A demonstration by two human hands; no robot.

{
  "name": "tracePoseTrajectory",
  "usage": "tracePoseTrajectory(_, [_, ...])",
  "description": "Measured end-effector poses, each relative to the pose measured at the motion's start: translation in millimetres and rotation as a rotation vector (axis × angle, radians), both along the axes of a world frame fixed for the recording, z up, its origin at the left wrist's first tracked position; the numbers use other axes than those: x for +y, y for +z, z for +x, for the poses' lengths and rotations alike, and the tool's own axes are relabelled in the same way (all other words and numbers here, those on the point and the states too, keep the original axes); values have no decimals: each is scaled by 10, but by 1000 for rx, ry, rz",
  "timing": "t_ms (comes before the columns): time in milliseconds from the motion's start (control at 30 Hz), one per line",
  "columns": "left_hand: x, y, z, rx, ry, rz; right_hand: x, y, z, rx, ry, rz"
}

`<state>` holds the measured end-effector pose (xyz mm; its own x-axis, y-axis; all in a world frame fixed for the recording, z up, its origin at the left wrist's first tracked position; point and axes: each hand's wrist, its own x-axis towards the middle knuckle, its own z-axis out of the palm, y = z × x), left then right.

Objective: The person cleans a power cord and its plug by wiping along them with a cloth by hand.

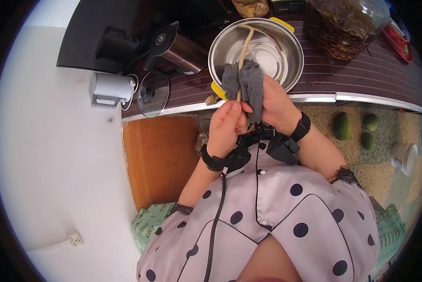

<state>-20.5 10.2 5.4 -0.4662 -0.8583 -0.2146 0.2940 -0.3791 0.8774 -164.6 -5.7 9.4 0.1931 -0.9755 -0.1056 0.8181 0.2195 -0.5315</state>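
Note:
Over the near rim of a steel pot (293, 51) with yellow handles, my two hands are close together. My left hand (226, 123) is closed, pinching a thin beige cord-like length (245, 48) between thumb and fingers. That length runs up into the pot and curves along its inner wall; I cannot tell for sure what it is. My right hand (278, 104) grips a dark grey cloth (251, 84). The cloth is folded about the cord-like length and hangs partly over the rim. Black bands with small devices sit on both wrists.
A steel kettle (183, 51) and a glass lid (154, 97) stand left of the pot. Farther right is a wicker basket (345, 44) with plastic. Below the counter edge (375, 101), green melons (342, 126) and a white bucket (404, 157) are on the floor.

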Motion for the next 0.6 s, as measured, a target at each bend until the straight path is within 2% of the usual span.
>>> tracePoseTrajectory(267, [17, 4, 5, 16, -4, 2, 20, -61, 39, -46, -5, 12])
tracePoseTrajectory(433, [-16, -42, 57, 228, 7, 73, 9, -109, 42, -29, 63, -37])
tracePoseTrajectory(600, [-33, -54, 96, 331, 4, 145, 5, -115, 58, -48, 65, -53])
